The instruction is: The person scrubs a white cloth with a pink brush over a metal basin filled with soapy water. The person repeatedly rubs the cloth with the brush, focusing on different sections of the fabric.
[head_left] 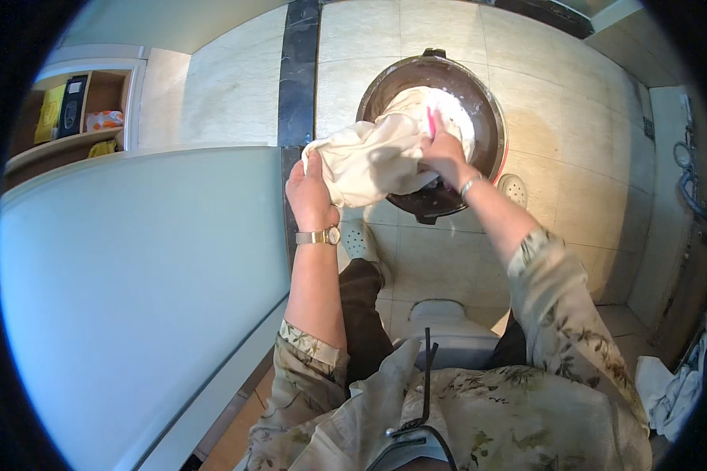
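A cream-coloured wet-looking garment (373, 153) hangs from my left hand over the near-left rim of a dark basin (489, 94), with its far part lying inside. My left hand (310, 188) pinches the garment's left edge, outside the basin, with a gold watch (320, 235) at the wrist. My right hand (445, 157) is over the cloth inside the basin. Its fingers are closed around a slim pink thing (431, 122) that looks like a brush, mostly hidden by the hand and the cloth. Bright white, perhaps suds or glare, surrounds it.
The basin stands on a pale tiled floor (542, 141) by my clog-shod feet. A frosted glass panel (149, 290) fills the left side, with a small shelf (71, 149) behind it. A low grey stool (444, 353) is beneath me. White cloth (672, 396) lies at the lower right.
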A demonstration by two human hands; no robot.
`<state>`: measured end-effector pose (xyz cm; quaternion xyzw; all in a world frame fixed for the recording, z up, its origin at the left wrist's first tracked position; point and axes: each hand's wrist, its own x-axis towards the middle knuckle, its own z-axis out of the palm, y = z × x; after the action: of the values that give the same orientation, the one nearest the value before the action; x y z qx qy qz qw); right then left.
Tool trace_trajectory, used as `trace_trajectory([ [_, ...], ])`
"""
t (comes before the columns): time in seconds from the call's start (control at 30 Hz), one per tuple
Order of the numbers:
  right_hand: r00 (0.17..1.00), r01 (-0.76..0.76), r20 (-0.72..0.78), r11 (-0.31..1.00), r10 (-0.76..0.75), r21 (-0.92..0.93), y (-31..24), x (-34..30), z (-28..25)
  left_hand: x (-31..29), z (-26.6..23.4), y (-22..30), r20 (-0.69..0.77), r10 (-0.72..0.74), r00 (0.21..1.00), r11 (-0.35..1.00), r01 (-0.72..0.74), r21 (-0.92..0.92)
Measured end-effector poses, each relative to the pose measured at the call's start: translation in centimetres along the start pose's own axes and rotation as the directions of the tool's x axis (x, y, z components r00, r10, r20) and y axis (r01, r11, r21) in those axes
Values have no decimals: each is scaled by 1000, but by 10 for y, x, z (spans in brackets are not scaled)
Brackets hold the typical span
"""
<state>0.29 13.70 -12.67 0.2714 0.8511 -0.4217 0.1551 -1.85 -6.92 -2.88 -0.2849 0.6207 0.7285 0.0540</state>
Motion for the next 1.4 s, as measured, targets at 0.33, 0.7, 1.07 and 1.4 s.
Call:
trace_trajectory([
  [0.33, 985, 141, 107, 990, -138, -23, -9, -42, -15, -34, 48, 29, 270, -21, 963, 992, 54, -118],
  [0.7, 880, -320, 468, 633, -77, 705, -25, -78, -45, -87, 72, 3, 492, 43, 870, 999, -41, -16],
  [1.07, 920, -210, 218, 58, -326, 976, -67, -81, -113, -122, 73, 19, 892, 419, 168, 579, -807, -120],
  [1.4, 997, -81, 79, 191, 21, 978, -37, -54, -71, -73, 52, -24, 520, -51, 852, 924, -157, 348],
])
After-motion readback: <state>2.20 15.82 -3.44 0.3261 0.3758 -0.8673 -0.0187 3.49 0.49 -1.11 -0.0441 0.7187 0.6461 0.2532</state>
